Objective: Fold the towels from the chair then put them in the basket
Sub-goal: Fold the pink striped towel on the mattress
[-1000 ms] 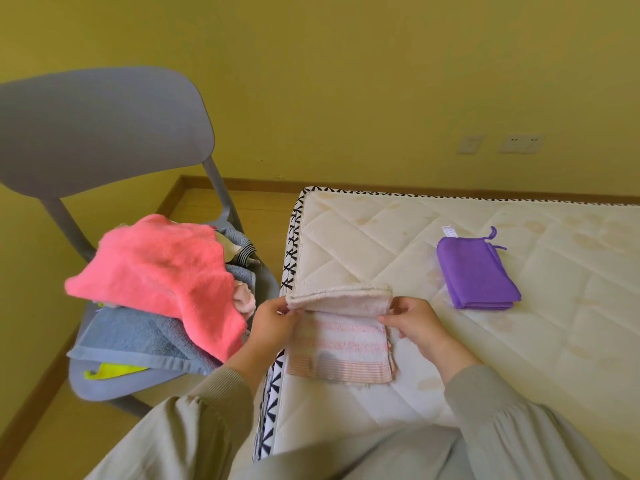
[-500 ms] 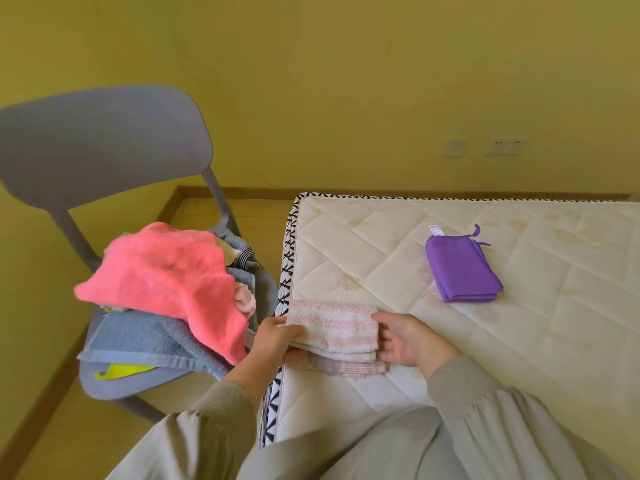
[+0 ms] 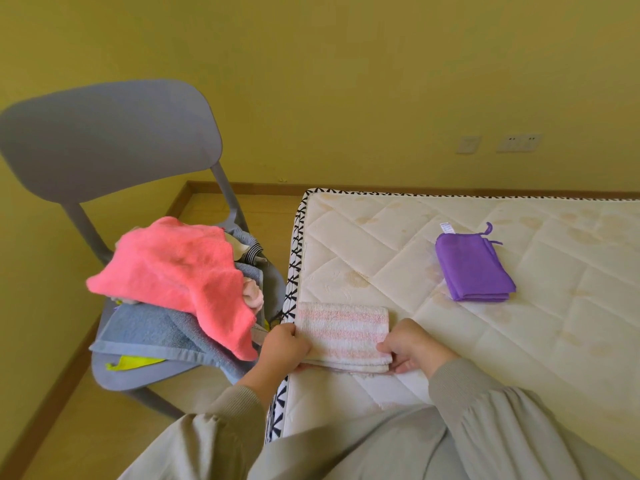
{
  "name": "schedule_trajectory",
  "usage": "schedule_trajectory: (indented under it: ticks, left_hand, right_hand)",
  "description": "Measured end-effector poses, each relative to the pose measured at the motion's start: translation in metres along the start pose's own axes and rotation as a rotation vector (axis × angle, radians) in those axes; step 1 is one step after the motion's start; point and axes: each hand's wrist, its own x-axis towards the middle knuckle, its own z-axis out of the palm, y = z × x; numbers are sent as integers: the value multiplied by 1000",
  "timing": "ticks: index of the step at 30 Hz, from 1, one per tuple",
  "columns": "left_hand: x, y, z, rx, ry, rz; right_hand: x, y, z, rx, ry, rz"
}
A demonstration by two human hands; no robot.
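Both my hands, left (image 3: 285, 348) and right (image 3: 412, 348), pinch the ends of the folded striped towel (image 3: 343, 332), lying long-axis left-to-right at the mattress's (image 3: 519, 341) near-left corner beside the chair (image 3: 104, 140).

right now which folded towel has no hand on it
The purple towel, lying alone on the mattress. The pink-striped towel is also folded, but the left hand and right hand grip its ends.

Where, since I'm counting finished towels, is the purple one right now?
In the head view the folded purple towel lies on the mattress, on the right side, farther away than the pink-striped towel and apart from it.
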Motion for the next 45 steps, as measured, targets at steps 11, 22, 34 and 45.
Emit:
schedule_trajectory:
  ticks: [11,22,34,45]
  left_hand:
    - [1,-5,9,234,144,144]
    - [18,-11,-20,-277,195,102]
    - [55,19,-13,182,-13,375]
    - [60,12,-3,300,99,440]
  right_hand:
    - [-16,-26,22,-621,730,-523]
    - [3,-6,46,-1079,175,-611]
    - [17,-3,48,-1079,171,-602]
    - [24,-1,49,-1046,144,-583]
